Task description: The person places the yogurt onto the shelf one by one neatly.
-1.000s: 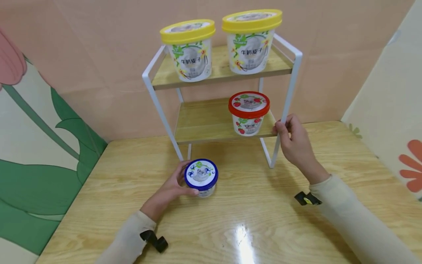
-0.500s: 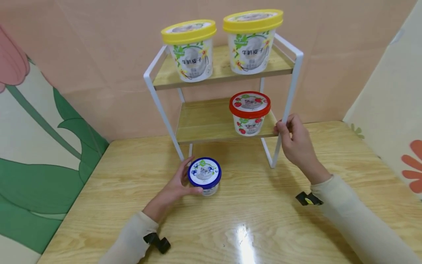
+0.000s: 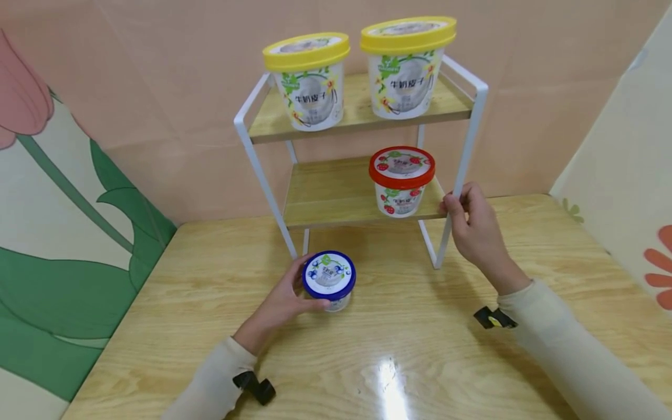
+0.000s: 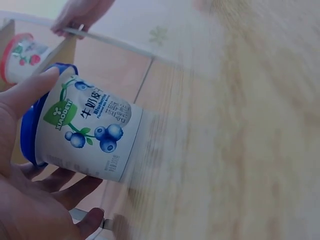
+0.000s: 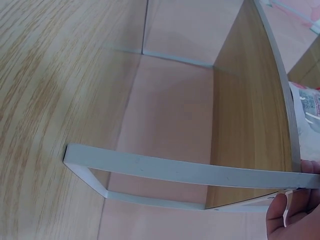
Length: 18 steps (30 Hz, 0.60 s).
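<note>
My left hand (image 3: 286,300) is around a small tub with a blue lid (image 3: 329,276), which stands upright on the table in front of the rack. In the left wrist view, blueberries are printed on this tub (image 4: 90,132); my thumb lies across its lid edge and the fingers curl along its other side. My right hand (image 3: 475,227) grips the right front leg of a two-tier rack (image 3: 464,154) at the height of its lower shelf. A red-lidded strawberry tub (image 3: 401,181) stands on that shelf, towards the right. In the right wrist view, my right hand (image 5: 295,212) is partly cut off.
Two larger yellow-lidded tubs, one left (image 3: 312,87) and one right (image 3: 408,76), stand on the rack's upper shelf (image 3: 354,96). The wooden table (image 3: 420,350) extends around the rack. A pink backdrop (image 3: 184,105) hangs behind it, with a flower-patterned panel (image 3: 68,280) at left.
The head view has shifted slightly. The blue-lidded tub and my left hand have moved a little to the right, and the fingers sit closer around it. My right hand stays on the rack leg.
</note>
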Tool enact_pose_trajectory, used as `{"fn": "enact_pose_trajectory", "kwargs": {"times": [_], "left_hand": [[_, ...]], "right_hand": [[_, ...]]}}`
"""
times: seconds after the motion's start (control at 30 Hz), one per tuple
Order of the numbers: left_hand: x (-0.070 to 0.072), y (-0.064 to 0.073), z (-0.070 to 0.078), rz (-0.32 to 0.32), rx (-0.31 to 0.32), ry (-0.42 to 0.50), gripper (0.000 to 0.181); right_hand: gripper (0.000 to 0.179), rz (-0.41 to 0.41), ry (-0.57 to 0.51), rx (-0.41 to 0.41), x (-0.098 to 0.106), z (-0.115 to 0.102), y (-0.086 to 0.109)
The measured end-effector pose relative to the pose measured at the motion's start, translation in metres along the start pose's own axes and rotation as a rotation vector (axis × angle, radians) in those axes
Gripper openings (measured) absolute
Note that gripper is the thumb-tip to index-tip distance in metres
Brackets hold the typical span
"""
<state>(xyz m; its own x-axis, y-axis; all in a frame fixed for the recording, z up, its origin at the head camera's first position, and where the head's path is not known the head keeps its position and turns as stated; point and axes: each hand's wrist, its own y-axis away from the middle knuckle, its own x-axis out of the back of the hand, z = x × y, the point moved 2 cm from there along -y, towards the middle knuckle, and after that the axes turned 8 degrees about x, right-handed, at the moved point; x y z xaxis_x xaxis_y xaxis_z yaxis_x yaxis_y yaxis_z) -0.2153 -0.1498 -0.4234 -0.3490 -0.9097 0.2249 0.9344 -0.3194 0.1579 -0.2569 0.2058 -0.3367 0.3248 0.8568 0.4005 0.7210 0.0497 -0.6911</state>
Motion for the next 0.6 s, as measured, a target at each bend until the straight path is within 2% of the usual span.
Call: {"fn": "enact_pose_trajectory", "kwargs": {"times": [0.27, 0.47, 0.6], "left_hand": [[0.000, 0.000, 0.002, 0.037, 0.031, 0.050, 0.100], [0.002, 0.002, 0.004, 0.061, 0.038, 0.025, 0.100], [0.005, 0.007, 0.015, 0.080, 0.053, -0.005, 0.101]], "right_hand": [[0.022, 0.005, -0.007, 0.008, 0.000, -0.002, 0.000], [0.022, 0.004, -0.014, 0.011, 0.000, -0.002, 0.000], [0.022, 0.005, -0.008, 0.013, 0.000, -0.002, 0.001]]}}
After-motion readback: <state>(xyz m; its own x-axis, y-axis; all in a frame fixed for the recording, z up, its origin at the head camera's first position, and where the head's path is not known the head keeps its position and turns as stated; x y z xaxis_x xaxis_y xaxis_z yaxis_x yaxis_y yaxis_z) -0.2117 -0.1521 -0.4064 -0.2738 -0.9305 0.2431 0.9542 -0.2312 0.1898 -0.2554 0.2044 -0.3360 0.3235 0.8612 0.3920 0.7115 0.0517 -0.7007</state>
